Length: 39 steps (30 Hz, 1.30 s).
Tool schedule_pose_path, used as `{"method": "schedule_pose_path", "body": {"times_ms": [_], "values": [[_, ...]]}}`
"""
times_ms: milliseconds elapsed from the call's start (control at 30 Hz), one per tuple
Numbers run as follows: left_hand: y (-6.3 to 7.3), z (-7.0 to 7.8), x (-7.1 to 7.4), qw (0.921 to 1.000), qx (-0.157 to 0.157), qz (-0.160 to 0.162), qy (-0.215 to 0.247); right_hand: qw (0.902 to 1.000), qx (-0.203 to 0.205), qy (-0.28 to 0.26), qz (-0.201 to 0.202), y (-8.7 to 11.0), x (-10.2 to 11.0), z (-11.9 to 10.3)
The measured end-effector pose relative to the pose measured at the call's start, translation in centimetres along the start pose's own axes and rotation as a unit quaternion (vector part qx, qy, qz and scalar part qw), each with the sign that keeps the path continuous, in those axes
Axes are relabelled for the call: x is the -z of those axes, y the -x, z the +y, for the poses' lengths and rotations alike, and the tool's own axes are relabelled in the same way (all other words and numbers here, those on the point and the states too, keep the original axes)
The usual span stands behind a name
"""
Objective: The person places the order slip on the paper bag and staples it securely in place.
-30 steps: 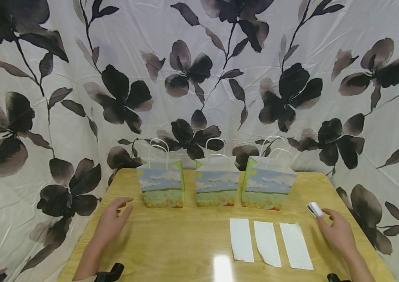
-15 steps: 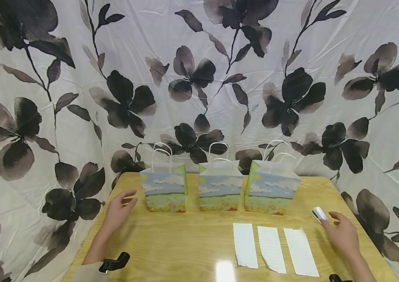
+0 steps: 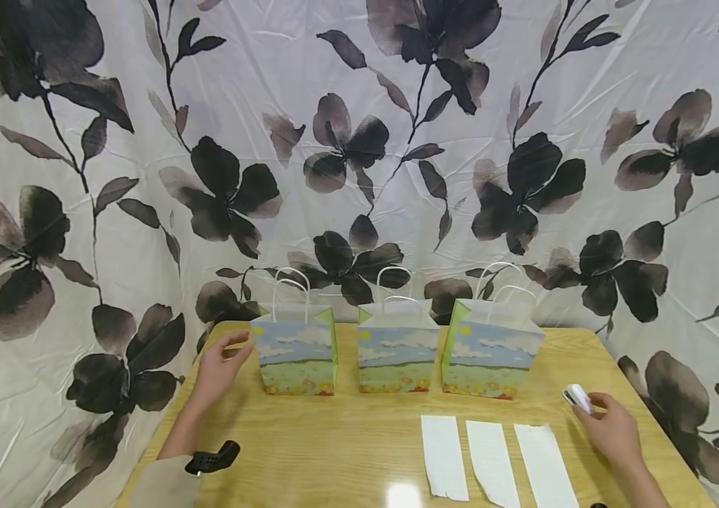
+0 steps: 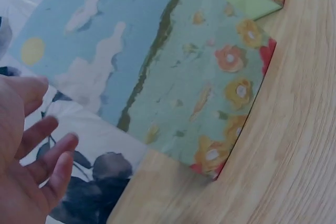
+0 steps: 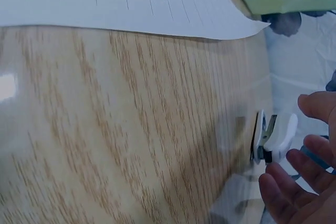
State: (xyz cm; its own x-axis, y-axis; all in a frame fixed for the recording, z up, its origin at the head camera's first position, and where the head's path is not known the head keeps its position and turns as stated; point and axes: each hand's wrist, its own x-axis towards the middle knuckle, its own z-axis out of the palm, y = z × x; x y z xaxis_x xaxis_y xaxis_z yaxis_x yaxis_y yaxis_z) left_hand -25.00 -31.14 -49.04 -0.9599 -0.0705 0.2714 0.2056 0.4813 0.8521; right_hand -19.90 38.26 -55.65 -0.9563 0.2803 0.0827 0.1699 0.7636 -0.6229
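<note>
A paper gift bag (image 3: 295,360) printed with sky and a flowery meadow stands at the left of the table. Beside its left edge is my left hand (image 3: 216,367), fingers relaxed and holding nothing; the left wrist view shows them spread near the sky part of the bag. At the right lies a small white stapler (image 3: 578,398), its jaw end pointing away from me. My right hand (image 3: 613,427) reaches to its near end. In the right wrist view the fingers (image 5: 273,192) are loosely bent and apart, right by the stapler (image 5: 280,136), not closed round it.
Two matching bags, a middle bag (image 3: 397,360) and a right bag (image 3: 489,363), stand in the same row. Several lined paper strips, such as one strip (image 3: 444,458), lie in front of them on the wooden table (image 3: 308,451). A floral curtain (image 3: 359,212) hangs behind.
My left hand has moved forward along the left bag's side, closer to its edge. My right hand stays by the stapler, which keeps its place. The head view has shifted slightly.
</note>
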Motion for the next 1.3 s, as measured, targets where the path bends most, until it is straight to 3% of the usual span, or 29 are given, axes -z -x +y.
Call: {"method": "schedule_pose_path", "body": {"times_ms": [100, 200, 300, 400, 567, 767, 867, 1033, 1167, 1300], "values": [[-0.1, -0.4, -1.0, 0.9998, 0.012, 0.018, 0.005, 0.9999, -0.008, -0.004, 0.014, 0.2, -0.1, 0.1], [0.3, -1.0, -2.3, 0.9978, 0.045, 0.049, 0.008, 0.9992, -0.019, -0.003, 0.034, 0.2, -0.1, 0.4], [1.6, -1.3, -3.9, 0.9923, 0.083, 0.092, 0.008, 0.9985, -0.034, -0.009, 0.042, 0.2, -0.3, 0.7], [3.2, -1.5, -5.8, 0.9887, 0.111, 0.099, 0.020, 0.9980, -0.044, -0.019, 0.042, 0.3, -0.5, 1.0], [5.5, -2.1, -9.8, 0.9919, 0.105, 0.041, 0.058, 0.9967, -0.033, -0.015, 0.072, 0.0, -0.6, 1.4], [7.4, -1.8, -14.6, 0.9929, 0.087, -0.032, 0.074, 0.9964, -0.050, -0.008, 0.068, 0.1, -0.5, 1.6], [7.7, -0.9, -16.5, 0.9903, 0.077, -0.083, 0.081, 0.9953, -0.062, -0.001, 0.074, 0.6, -0.2, 1.1], [7.6, 0.9, -19.3, 0.9835, 0.042, -0.155, 0.083, 0.9952, -0.047, -0.006, 0.086, 1.8, 0.4, -1.4], [7.8, 1.9, -21.1, 0.9778, 0.032, -0.192, 0.077, 0.9964, -0.005, -0.033, 0.078, 3.0, -0.5, -3.8], [7.6, 2.5, -22.6, 0.9756, 0.021, -0.209, 0.063, 0.9957, 0.039, -0.062, 0.058, 3.9, -1.8, -6.0]]}}
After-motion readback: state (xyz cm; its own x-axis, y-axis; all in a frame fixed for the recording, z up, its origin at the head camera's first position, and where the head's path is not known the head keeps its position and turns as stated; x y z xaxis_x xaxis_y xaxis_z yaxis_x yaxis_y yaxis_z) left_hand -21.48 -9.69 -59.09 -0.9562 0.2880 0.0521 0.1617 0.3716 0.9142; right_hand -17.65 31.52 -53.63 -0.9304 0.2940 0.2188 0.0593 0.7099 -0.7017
